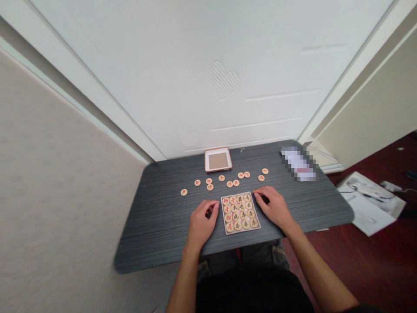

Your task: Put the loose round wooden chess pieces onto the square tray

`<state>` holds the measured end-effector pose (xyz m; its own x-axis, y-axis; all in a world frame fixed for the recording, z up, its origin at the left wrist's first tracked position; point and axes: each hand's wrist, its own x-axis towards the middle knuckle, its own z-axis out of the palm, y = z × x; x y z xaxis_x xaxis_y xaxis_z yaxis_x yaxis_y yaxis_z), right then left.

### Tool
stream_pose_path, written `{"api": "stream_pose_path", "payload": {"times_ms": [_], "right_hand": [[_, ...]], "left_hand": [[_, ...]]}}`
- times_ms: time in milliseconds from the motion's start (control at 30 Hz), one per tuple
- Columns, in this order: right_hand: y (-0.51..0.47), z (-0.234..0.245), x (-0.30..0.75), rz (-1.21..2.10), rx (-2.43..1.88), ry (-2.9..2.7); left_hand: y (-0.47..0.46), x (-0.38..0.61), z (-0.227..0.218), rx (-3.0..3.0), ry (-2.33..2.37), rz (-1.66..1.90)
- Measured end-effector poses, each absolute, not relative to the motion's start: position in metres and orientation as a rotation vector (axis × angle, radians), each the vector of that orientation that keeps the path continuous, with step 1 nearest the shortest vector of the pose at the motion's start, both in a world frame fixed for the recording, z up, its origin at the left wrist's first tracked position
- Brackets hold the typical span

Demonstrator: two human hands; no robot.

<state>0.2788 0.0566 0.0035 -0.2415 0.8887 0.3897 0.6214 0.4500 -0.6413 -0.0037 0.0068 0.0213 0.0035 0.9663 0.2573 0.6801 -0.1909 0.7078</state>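
A shallow square box (259,226) near the front edge of the table is filled with rows of round Chinese chess pieces (241,207), some with red characters and some with black. My left hand (202,224) rests just left of the box, thumb and fingertips curled together with nothing visible in them. On the other side my right hand (274,207) has its fingers drawn together by the box's far right corner, also with nothing visible in them. Beyond the box lie several loose red-lettered pieces (221,178), scattered in an uneven row.
The box lid (218,150) lies inside up at the back of the dark grey table (156,226), against a white panel (163,65) with heart patterns. A pixelated flat item (299,164) is at the back right. On the red floor sits a white box (371,204).
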Motion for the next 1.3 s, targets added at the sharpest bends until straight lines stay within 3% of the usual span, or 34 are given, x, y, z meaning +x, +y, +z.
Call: {"api": "stream_pose_path", "payload": {"times_ms": [1300], "right_hand": [[0.056, 0.006, 0.278, 0.493, -1.276, -1.936]], "left_hand": [[0.053, -0.020, 0.015, 2.282, 1.835, 0.869]]}}
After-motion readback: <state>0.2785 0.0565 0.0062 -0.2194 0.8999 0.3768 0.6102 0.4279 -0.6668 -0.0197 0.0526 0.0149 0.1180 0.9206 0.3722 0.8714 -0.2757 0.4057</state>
